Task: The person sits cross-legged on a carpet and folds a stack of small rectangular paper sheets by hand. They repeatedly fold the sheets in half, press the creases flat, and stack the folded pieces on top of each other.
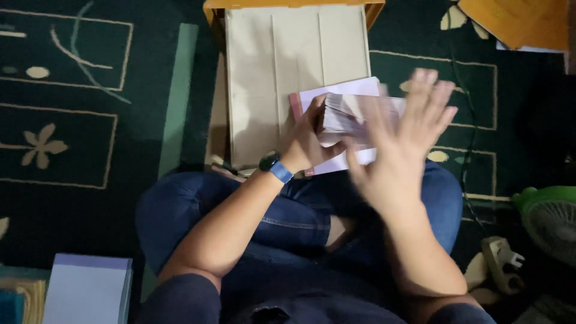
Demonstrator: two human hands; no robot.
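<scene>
I sit cross-legged on a dark green carpet in blue jeans. My left hand (309, 141), with a blue watch on the wrist, grips a thick stack of pale paper sheets (342, 117) by its left edge. The stack rests over a white booklet with a pink spine (348, 90). My right hand (408, 138) is blurred with its fingers spread, hovering over the right side of the stack, and holds nothing that I can make out.
A flattened beige cardboard box (276, 66) lies on the carpet in front of my knees. A pile of lilac paper (87, 291) sits at lower left. A green fan (549, 216) and a plug (504, 261) lie at right. Orange cardboard (519, 21) is at top right.
</scene>
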